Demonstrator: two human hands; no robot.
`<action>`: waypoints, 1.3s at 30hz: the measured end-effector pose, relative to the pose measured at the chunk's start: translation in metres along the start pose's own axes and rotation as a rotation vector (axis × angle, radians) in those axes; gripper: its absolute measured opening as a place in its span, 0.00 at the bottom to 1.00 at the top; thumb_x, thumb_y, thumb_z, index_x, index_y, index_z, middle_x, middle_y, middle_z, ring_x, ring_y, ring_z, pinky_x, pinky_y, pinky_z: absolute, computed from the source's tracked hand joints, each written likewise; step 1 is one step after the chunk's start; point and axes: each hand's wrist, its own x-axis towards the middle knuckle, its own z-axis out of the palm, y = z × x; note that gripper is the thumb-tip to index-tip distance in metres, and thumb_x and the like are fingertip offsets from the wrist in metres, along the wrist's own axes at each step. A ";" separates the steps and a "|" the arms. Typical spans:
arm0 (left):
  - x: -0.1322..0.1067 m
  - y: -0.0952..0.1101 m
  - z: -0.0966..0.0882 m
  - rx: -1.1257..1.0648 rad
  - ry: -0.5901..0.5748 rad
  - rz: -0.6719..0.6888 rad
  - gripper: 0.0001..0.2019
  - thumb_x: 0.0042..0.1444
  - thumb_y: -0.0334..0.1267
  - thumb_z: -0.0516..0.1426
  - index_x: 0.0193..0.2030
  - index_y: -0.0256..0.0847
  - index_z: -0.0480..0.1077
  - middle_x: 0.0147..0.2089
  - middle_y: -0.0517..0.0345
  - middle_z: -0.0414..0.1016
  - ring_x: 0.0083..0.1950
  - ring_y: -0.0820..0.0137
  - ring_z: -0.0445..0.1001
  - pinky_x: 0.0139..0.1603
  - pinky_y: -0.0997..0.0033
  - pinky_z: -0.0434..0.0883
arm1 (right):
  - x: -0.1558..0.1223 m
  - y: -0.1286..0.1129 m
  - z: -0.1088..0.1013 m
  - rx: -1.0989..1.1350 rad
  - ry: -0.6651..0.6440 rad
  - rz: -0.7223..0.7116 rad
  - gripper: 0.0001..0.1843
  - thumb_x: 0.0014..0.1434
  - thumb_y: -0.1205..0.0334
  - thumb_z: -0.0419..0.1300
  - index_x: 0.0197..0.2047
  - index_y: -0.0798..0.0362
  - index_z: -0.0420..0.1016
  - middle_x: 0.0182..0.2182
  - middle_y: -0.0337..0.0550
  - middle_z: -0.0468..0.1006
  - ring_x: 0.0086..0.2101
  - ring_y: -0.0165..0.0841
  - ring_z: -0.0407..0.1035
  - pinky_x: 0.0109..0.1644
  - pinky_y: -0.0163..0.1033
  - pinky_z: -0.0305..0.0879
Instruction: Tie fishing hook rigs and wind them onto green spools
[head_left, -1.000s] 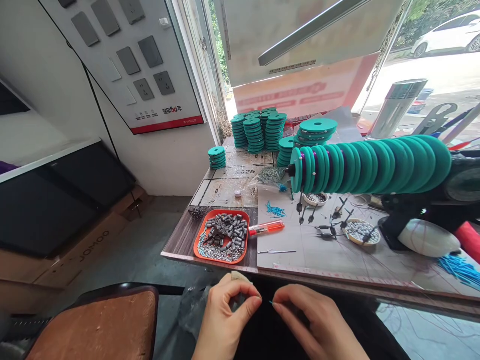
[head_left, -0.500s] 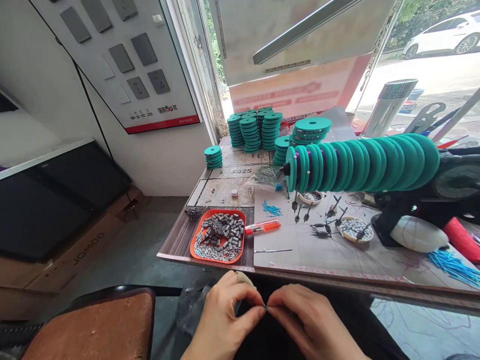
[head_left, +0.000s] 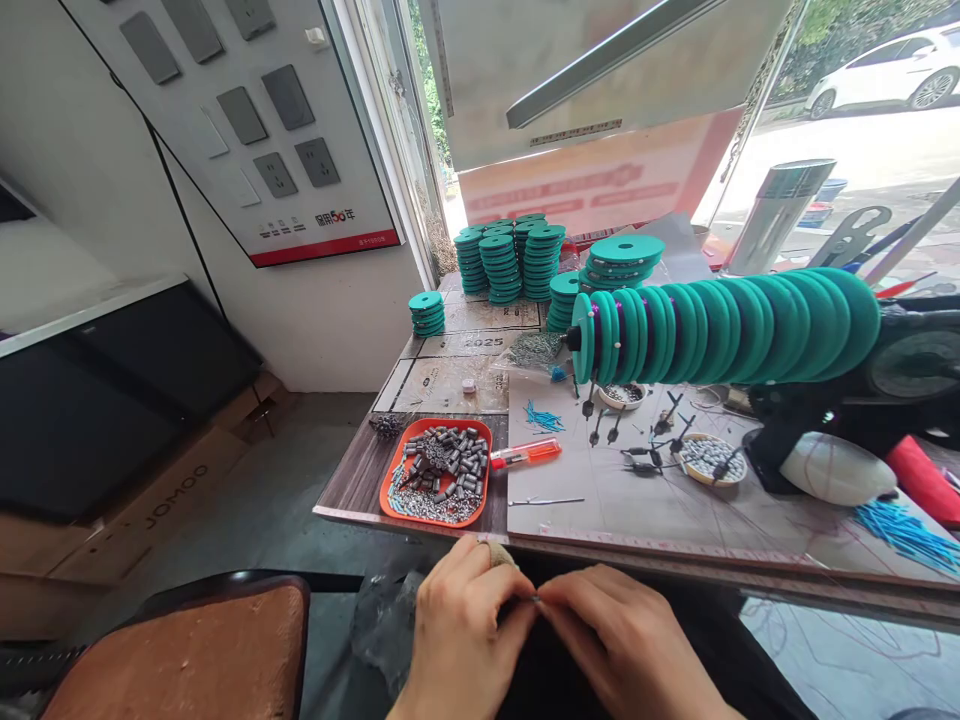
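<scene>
Meeting tip to tip, the left hand [head_left: 472,620] and right hand [head_left: 622,620] pinch a tiny piece [head_left: 536,599] just off the near edge of the wood-grained table [head_left: 349,482]. Each grip looks closed on it, thumb to forefinger; the piece lies between them, neither hand clearly nearer, its long axis too small to tell. Beyond the left hand, a glossy orange tray [head_left: 384,498] with rounded corners holds dull grey cylinders [head_left: 472,470]; farther right, matte teal discs [head_left: 712,330] form a horizontal row.
</scene>
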 end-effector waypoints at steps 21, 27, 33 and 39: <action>-0.009 0.003 0.065 0.489 0.149 0.144 0.44 0.43 0.23 0.53 0.68 0.33 0.38 0.23 0.62 0.62 0.24 0.68 0.62 0.25 0.68 0.59 | 0.070 0.024 -0.059 -0.403 -0.718 0.345 0.10 0.60 0.68 0.54 0.29 0.53 0.74 0.28 0.43 0.78 0.30 0.39 0.71 0.28 0.35 0.48; -0.013 0.005 0.067 0.519 0.125 0.109 0.41 0.44 0.24 0.54 0.66 0.30 0.42 0.24 0.62 0.63 0.25 0.69 0.62 0.27 0.68 0.60 | 0.073 0.022 -0.060 -0.393 -0.741 0.371 0.09 0.60 0.69 0.54 0.32 0.53 0.75 0.30 0.44 0.79 0.32 0.40 0.72 0.30 0.36 0.50; -0.012 0.001 0.082 0.502 0.311 0.152 0.39 0.41 0.26 0.57 0.63 0.29 0.51 0.21 0.65 0.63 0.23 0.69 0.61 0.24 0.67 0.56 | 0.076 0.020 -0.063 -0.386 -0.777 0.409 0.10 0.60 0.67 0.54 0.33 0.52 0.76 0.31 0.44 0.79 0.33 0.39 0.71 0.31 0.37 0.51; -0.014 0.007 0.081 0.539 0.263 0.113 0.39 0.42 0.29 0.60 0.63 0.28 0.52 0.21 0.67 0.65 0.24 0.71 0.63 0.24 0.67 0.58 | 0.077 0.018 -0.063 -0.384 -0.795 0.426 0.10 0.61 0.67 0.53 0.34 0.53 0.76 0.32 0.43 0.79 0.34 0.38 0.71 0.33 0.37 0.53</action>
